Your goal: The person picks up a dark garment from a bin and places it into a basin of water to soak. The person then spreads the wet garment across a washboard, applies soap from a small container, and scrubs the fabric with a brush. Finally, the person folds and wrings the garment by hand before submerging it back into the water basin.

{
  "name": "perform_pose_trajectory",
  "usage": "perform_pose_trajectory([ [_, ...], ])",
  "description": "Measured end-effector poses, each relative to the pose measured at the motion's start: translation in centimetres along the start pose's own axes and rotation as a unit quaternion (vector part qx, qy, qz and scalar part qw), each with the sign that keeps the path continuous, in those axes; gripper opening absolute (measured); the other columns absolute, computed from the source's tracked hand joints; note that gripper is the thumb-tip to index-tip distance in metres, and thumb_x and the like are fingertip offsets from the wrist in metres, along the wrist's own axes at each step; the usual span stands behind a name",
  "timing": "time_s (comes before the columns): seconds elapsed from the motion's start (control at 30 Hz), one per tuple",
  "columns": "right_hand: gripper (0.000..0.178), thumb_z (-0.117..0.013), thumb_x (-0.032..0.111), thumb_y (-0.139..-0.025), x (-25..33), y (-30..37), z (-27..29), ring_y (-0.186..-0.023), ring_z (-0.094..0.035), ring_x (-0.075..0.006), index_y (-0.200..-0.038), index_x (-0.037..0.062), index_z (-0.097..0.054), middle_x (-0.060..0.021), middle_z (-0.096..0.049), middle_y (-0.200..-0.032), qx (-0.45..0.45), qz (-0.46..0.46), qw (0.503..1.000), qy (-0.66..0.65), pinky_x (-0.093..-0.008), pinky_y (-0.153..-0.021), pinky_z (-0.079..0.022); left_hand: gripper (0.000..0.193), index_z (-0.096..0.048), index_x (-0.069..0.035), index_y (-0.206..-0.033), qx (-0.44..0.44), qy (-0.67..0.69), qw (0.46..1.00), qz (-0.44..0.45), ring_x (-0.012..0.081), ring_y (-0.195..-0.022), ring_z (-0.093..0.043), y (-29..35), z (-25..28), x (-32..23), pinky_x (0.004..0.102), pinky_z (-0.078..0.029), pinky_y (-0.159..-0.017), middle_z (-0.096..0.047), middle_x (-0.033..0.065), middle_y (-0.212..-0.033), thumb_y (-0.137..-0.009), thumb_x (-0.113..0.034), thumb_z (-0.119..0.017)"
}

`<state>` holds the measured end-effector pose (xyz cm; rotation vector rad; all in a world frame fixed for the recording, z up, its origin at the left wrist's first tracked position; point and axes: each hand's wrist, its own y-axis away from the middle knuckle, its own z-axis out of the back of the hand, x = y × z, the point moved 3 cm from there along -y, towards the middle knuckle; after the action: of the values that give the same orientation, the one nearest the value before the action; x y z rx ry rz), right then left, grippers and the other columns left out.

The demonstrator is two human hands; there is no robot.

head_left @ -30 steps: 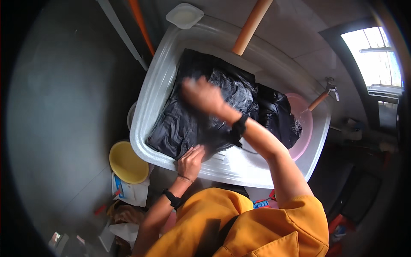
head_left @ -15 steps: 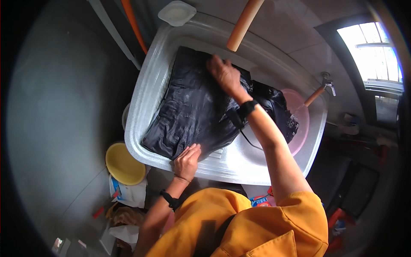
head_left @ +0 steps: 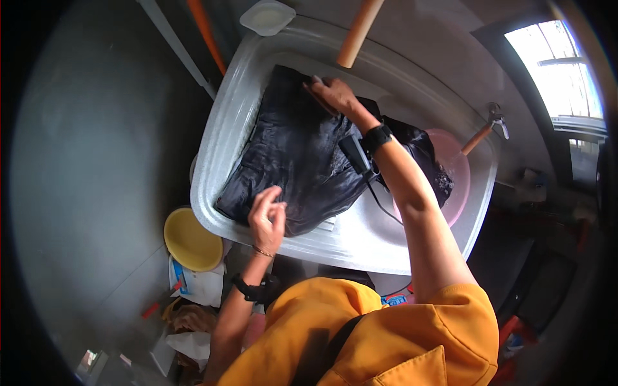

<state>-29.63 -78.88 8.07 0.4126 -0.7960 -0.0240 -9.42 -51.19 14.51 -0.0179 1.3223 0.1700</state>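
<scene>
A wet dark garment lies spread flat in a large metal sink. My right hand reaches across to the garment's far edge, fingers closed on the cloth; a black band and a small black device sit at that wrist. My left hand is at the garment's near edge by the sink's front rim, with fingers curled and pinching the cloth. More dark cloth is bunched in a pink basin at the right end of the sink.
A wooden handle leans over the sink's far rim beside a white lid. A tap sticks out at the right. A yellow bowl and bags sit on the floor at the lower left. There is a bright window at the upper right.
My right hand slid from the middle of the garment to its far edge, and the crumpled cloth now lies flatter. My left hand moved onto the near edge.
</scene>
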Motion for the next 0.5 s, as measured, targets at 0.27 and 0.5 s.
perform_pose_trajectory([
  [0.27, 0.049, -0.064, 0.034, -0.07, 6.8, 23.0, -4.9, -0.067, -0.061, -0.0366, -0.107, 0.0044, -0.049, -0.0163, -0.051, -0.093, 0.008, 0.31, 0.948, 0.077, -0.0425, -0.053, -0.052, 0.061, -0.046, -0.005, -0.125, -0.009, 0.333, 0.904, 0.268, 0.0209, -0.084, -0.062, -6.1, 1.6, 1.1, 0.0358, -0.054, -0.071, -0.06, 0.0086, -0.1, -0.087, -0.051, -0.053],
  [0.5, 0.055, -0.062, 0.027, -0.073, 1.3, 27.5, -3.5, -0.096, -0.059, -0.0337, -0.121, 0.006, -0.048, -0.016, -0.055, -0.109, 0.049, 0.173, 0.982, -0.052, -0.0404, -0.08, -0.049, 0.043, -0.057, -0.001, -0.11, -0.083, 0.245, 0.914, 0.312, 0.0191, -0.078, -0.062, -4.6, 0.8, 6.2, 0.0346, -0.055, -0.06, -0.061, 0.0089, -0.096, -0.07, 0.001, -0.07],
])
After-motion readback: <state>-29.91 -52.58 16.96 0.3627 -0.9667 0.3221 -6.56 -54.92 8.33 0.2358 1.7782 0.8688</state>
